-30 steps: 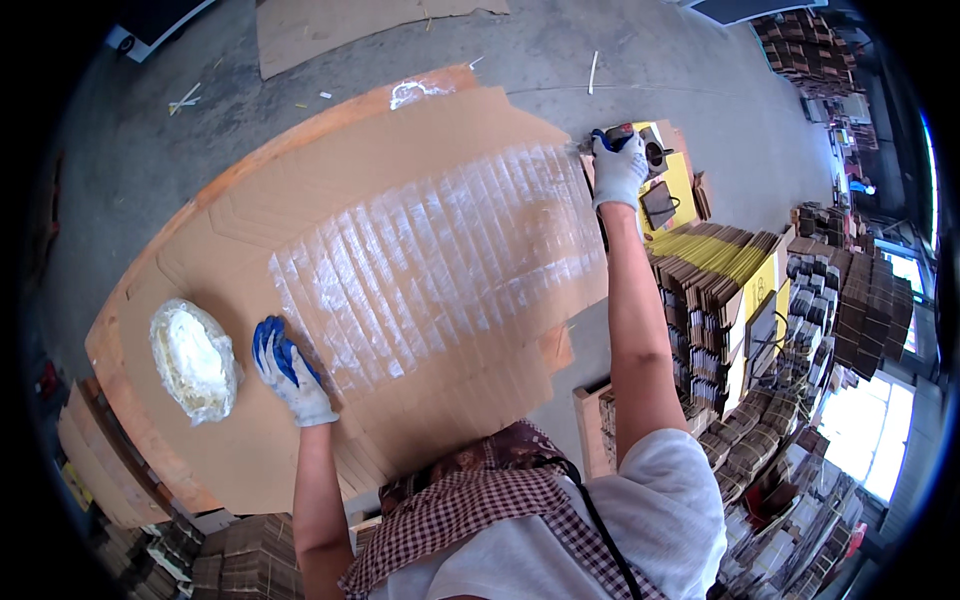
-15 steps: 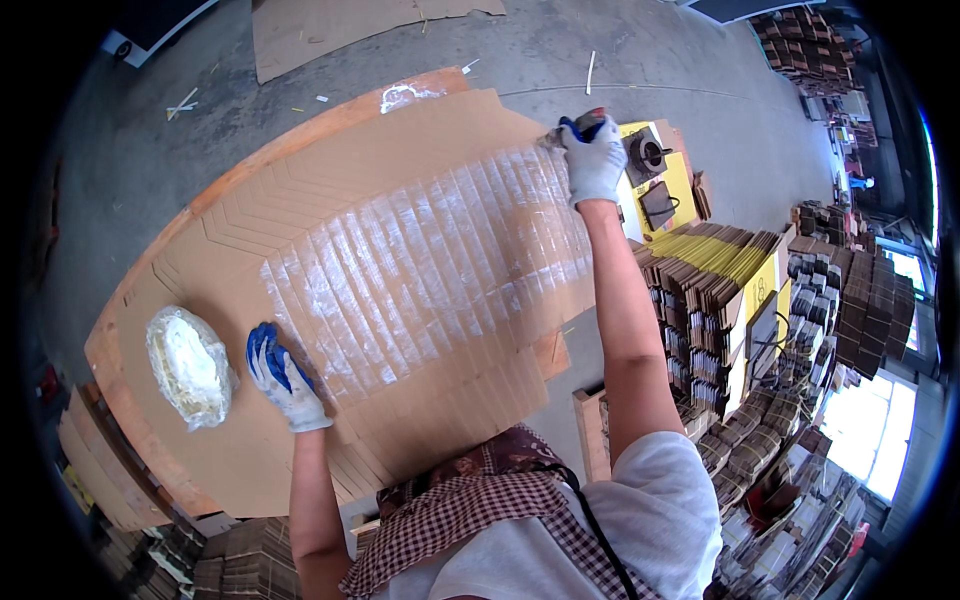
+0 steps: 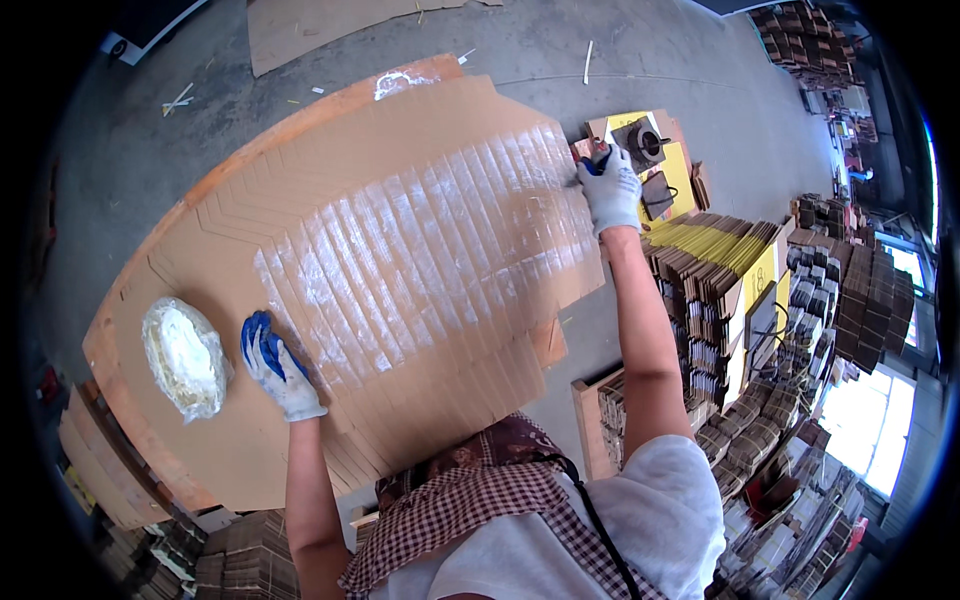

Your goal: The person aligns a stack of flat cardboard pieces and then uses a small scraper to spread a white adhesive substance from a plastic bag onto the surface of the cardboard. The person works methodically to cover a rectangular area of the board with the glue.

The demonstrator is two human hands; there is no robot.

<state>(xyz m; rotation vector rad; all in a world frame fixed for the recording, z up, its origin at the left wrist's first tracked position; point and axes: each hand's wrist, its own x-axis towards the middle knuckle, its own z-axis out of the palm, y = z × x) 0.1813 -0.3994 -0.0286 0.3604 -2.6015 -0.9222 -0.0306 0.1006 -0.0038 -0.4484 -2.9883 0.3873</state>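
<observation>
Cardboard sheets [image 3: 410, 150] lie fanned in overlapping steps on a wooden board, with a broad band of wet, whitish, glue-like coating [image 3: 430, 240] across their edges. In a white and blue glove, my left hand [image 3: 275, 368] lies on the cardboard left of the band, fingers stretched out, holding nothing. Beside it sits a plastic-lined container of white paste [image 3: 187, 358]. My right hand [image 3: 612, 193], gloved alike, is at the band's right end, fingers closed round a small brush-like tool [image 3: 600, 152]. The grip hides most of the tool.
The wooden board [image 3: 250, 145] shows past the sheets' far edge. To the right stand a yellow sheet with dark metal pieces [image 3: 641, 142] and a tall stack of cardboard [image 3: 715, 265]. Bundled cardboard [image 3: 770, 415] lies at the lower right. Scraps [image 3: 178, 100] litter the concrete floor.
My right hand has moved right and nearer to me with the tool, past the sheets' right edge. My left hand stays flat on the cardboard, nearly in place.
</observation>
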